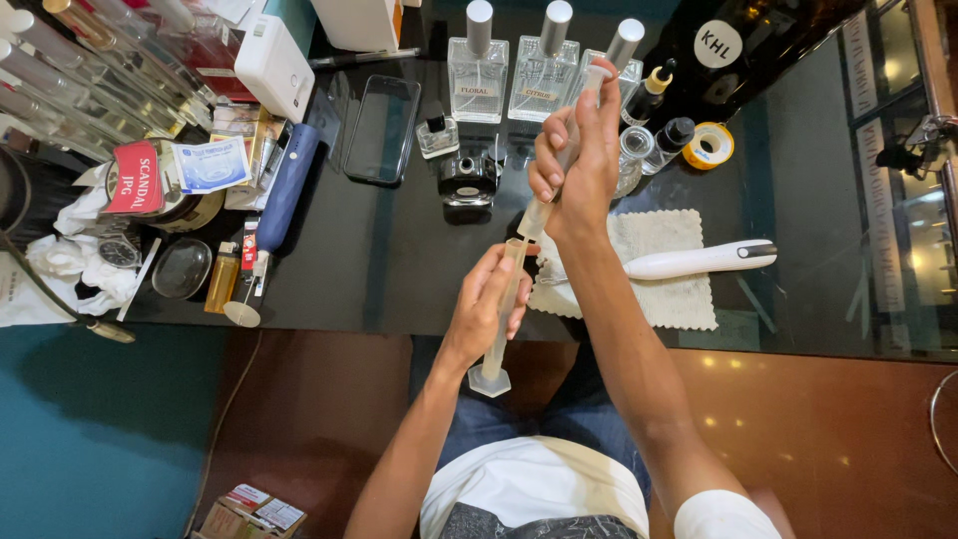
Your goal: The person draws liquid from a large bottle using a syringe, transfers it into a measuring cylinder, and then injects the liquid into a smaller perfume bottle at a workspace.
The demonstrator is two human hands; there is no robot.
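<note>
Black tabletop [399,260] — white cloth [669,269], yellow tape roll [710,146].

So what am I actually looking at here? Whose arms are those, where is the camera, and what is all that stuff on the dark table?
There is no machine here: these are a person's two bare arms, filmed by a camera worn on their head and looking down past their lap.

The left hand holds a tall, narrow clear measuring cylinder in front of the table edge. The right hand grips a syringe-like dropper whose tip points into the cylinder's mouth.

On the glossy black table stand three square clear bottles with silver caps, a few small dark-capped vials, a phone lying flat, a roll of yellow tape, and a white pen-shaped device on a pale cloth. To the left is a cluttered pile of packets and tubes.
</note>
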